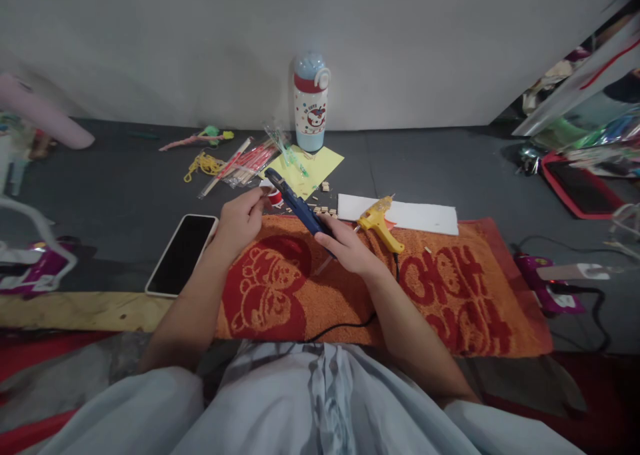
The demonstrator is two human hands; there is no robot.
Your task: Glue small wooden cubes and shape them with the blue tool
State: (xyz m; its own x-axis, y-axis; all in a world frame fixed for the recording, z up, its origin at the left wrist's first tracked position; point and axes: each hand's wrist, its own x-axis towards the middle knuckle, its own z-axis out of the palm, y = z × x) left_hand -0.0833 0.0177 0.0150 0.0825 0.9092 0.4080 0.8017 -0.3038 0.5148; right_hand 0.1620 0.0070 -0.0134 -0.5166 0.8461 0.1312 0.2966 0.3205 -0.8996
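My right hand (349, 243) is closed around the lower part of a dark blue hand cutter (299, 205), which points up and to the left. My left hand (243, 216) has its fingers bent together near the cutter's head; whatever they pinch is too small to make out. Just beyond those fingertips sits a small red and white round item (275, 197). Short pale wood pieces (325, 211) lie behind the cutter. To the right, a yellow glue gun (381, 225) rests across a white strip (425, 216) and an orange towel (345, 301).
A phone (183, 255) lies left of my left forearm. Behind are packed sticks (253, 161), yellow paper (325, 168), a yellow cord bundle (205, 165) and an upright bottle (311, 105). A red-edged phone (583, 185) and a purple glue gun (547, 285) are at right.
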